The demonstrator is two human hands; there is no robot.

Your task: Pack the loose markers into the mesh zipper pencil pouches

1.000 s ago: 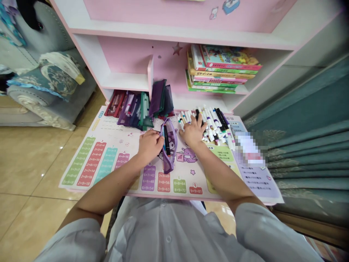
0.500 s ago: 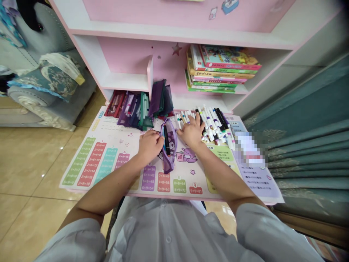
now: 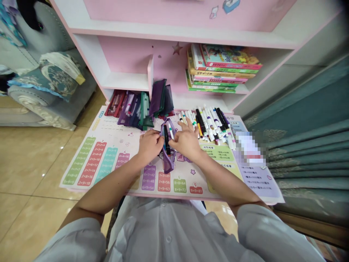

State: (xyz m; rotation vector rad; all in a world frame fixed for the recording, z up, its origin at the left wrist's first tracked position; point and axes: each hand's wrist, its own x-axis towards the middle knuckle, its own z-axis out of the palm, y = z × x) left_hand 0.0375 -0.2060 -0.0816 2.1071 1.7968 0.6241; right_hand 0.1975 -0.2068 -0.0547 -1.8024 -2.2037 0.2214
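An unzipped purple mesh pencil pouch [image 3: 168, 168] lies upright in front of me on the desk mat, with a black marker [image 3: 166, 136] inside it. My left hand [image 3: 149, 146] grips the pouch's left edge, its thumb by the opening. At the right side of the opening, my right hand [image 3: 187, 142] pinches the lower end of a white marker with a green band [image 3: 171, 130]. That marker lies along the inside of the pouch, next to the black one. Beyond the right hand spreads a heap of markers [image 3: 211, 123], mostly white with a few black.
Filled mesh pouches [image 3: 133, 111] stand at the back left, beside flat dark pouches [image 3: 159, 98] leaning on the shelf divider. Stacked books [image 3: 220, 69] occupy the pink shelf. A blurred-out object [image 3: 249, 147] lies at the right on the printed desk mat [image 3: 111, 178].
My right hand has moved left and nearer from the marker heap to the pouch, bringing the green-banded white marker into its opening. The left hand stays on the pouch.
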